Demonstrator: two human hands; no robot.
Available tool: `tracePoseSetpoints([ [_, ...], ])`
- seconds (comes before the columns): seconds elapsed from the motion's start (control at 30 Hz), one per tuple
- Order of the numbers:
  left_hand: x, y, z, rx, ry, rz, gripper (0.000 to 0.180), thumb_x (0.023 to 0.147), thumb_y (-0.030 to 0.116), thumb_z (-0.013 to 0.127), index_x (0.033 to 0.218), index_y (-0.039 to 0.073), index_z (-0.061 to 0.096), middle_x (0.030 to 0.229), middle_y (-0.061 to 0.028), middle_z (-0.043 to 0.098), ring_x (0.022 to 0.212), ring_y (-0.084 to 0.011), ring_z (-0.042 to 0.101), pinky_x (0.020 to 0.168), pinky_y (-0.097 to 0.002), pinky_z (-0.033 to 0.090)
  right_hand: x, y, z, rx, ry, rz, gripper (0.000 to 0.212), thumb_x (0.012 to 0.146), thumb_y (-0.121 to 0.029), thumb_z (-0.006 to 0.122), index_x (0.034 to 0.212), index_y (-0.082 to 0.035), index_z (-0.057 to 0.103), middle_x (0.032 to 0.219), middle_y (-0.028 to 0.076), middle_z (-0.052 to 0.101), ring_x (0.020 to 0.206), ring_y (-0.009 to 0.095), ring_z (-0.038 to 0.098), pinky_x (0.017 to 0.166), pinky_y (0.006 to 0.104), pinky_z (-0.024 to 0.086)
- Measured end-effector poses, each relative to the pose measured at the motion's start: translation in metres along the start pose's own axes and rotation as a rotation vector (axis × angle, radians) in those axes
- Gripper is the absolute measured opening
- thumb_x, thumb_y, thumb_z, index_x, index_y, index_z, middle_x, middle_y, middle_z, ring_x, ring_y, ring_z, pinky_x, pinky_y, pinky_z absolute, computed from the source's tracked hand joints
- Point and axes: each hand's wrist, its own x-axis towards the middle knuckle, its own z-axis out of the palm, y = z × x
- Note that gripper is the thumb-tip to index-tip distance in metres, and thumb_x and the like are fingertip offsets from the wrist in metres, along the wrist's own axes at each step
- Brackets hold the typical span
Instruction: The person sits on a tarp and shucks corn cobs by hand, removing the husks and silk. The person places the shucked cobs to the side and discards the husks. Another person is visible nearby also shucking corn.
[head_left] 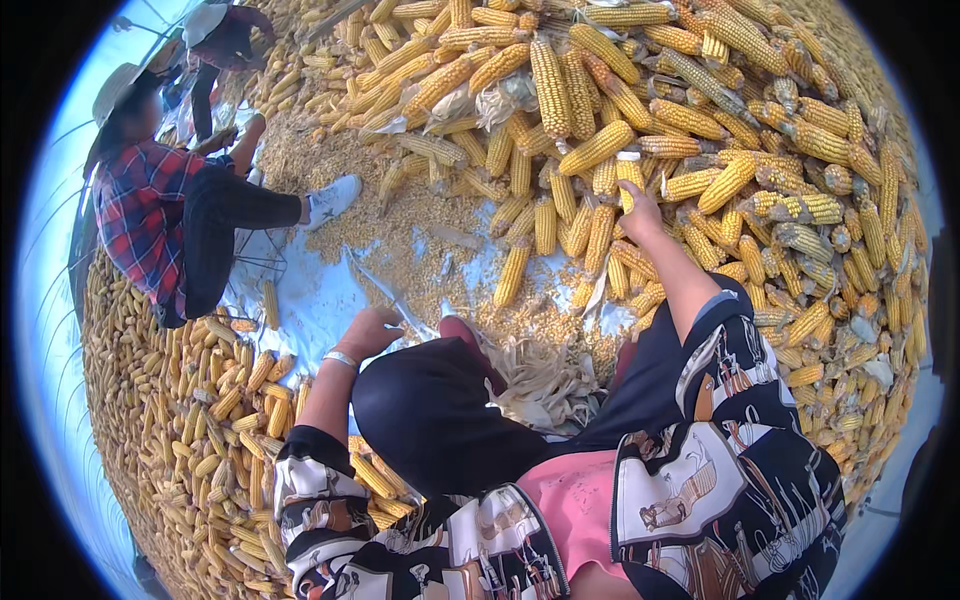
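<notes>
My right hand [643, 218] reaches forward to the heap and closes round an ear of corn [628, 178], a yellow cob with a pale end pointing away from me. Other yellow ears lie against it on both sides. Beside my left knee, my left hand [368, 333] hangs above the blue sheet with its fingers curled in; whatever they hold, if anything, is hidden. Between my feet lies a pile of dry husks [545, 385].
A large heap of corn ears [740, 120] rises in front and to the right. Another heap [200, 440] spreads at left. Loose kernels [330, 165] cover parts of the blue sheet [300, 290]. A person in a plaid shirt [150, 215] sits at left, with another person [225, 45] beyond.
</notes>
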Motion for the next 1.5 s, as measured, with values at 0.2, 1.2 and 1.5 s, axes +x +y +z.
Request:
tracePoseSetpoints([
  [0.2, 0.027, -0.034, 0.045, -0.058, -0.280, -0.092, 0.037, 0.078, 0.031, 0.068, 0.103, 0.005, 0.071, 0.102, -0.0182, 0.069, 0.096, -0.0337, 0.066, 0.087, -0.0373, 0.050, -0.013, -0.015, -0.005, -0.060, -0.052, 0.039, 0.075, 0.071, 0.007, 0.065, 0.133, -0.032, 0.049, 0.149, 0.029, 0.026, 0.135, 0.045, 0.034, 0.106, 0.0405, 0.040],
  [1.2, 0.310, -0.043, 0.083, -0.935, 0.246, -0.347, 0.099, 0.065, 0.033, 0.084, 0.138, -0.010, 0.032, 0.127, -0.0239, 0.056, 0.114, -0.0306, 0.058, 0.100, -0.0360, 0.043, 0.183, -0.354, 0.075, -1.000, -0.096, -0.510, 0.097, 0.059, -0.072, 0.072, 0.143, -0.031, 0.044, 0.141, 0.012, 0.045, 0.133, 0.030, 0.039, 0.100, 0.0522, 0.042],
  [1.5, 0.201, -0.080, 0.142, -1.588, -0.017, -0.384, 0.072, 0.081, 0.027, 0.074, 0.134, -0.004, 0.038, 0.122, -0.0134, 0.058, 0.114, -0.0223, 0.055, 0.100, -0.0361, 0.043, 0.072, -0.248, 0.201, -0.968, -0.492, -0.553, 0.074, 0.077, -0.026, 0.068, 0.143, -0.039, 0.039, 0.135, 0.016, 0.047, 0.116, 0.032, 0.056, 0.093, 0.0445, 0.050],
])
